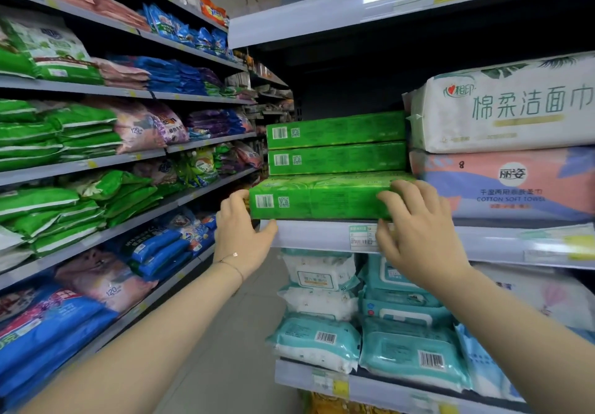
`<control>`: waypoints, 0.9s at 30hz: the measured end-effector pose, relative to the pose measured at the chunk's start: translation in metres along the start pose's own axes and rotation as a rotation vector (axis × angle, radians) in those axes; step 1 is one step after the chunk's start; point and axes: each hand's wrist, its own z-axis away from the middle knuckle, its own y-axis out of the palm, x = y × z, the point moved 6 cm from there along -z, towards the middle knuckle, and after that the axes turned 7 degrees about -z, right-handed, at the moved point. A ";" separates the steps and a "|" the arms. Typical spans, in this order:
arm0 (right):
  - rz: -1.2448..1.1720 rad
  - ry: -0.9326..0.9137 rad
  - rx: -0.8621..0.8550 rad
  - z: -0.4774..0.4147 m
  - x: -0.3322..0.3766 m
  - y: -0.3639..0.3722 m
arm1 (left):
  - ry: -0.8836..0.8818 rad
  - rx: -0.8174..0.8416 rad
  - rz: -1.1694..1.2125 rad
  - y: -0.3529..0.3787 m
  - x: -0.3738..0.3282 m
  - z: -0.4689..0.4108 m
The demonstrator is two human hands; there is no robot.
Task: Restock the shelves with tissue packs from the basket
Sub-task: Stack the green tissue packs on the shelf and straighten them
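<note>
Three green tissue packs lie stacked on the middle shelf (315,236) of the right-hand rack. The bottom pack (318,199) sticks out a little past the two above it (336,144). My left hand (240,231) holds the bottom pack's left end, with the thumb under the shelf edge. My right hand (418,230) grips the pack's right front, fingers curled over its top. The basket is not in view.
Right of the green stack lie a white cotton-towel pack (502,107) on a pink one (502,185). The shelf below holds teal and white wipe packs (363,317). Long shelves of green, blue and pink tissue bags (80,143) line the left of the aisle.
</note>
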 end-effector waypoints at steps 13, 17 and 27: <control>-0.009 -0.203 0.382 0.062 0.084 0.016 | 0.573 0.205 -0.510 0.005 -0.029 0.103; -0.046 -0.238 0.473 0.114 0.123 0.036 | 0.547 0.400 -0.549 0.025 -0.001 0.154; -0.227 -0.036 0.815 0.254 0.192 0.093 | 0.334 0.857 -0.596 0.082 0.100 0.277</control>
